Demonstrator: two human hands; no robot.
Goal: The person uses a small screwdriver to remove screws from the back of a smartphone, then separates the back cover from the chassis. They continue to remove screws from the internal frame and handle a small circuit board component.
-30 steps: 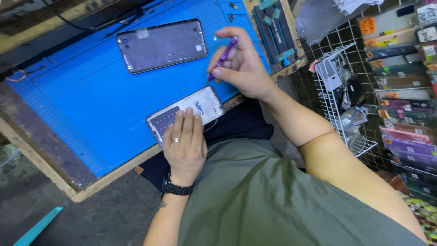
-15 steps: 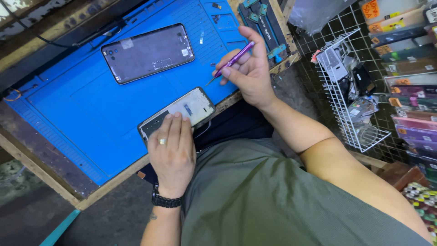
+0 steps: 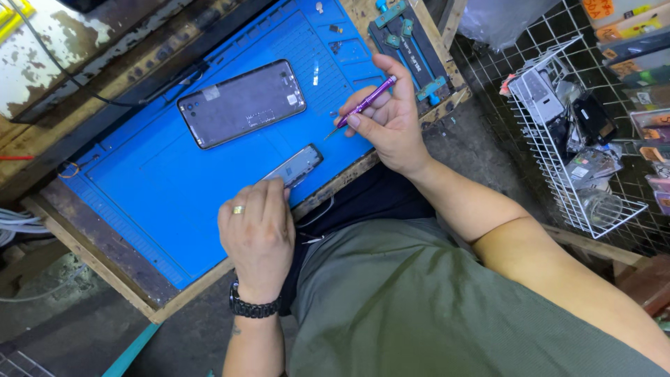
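A worn wooden desk with chipped edges carries a blue mat. Its far side shows peeling white paint and a black cable. Below lies a grey concrete floor. To the right, a white wire basket hangs on a wire grid wall, holding small packets. Light is even and soft.

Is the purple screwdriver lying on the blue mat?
No, the right hand holds the purple screwdriver in its fingers, above the blue mat, with only the tip pointing down toward it.
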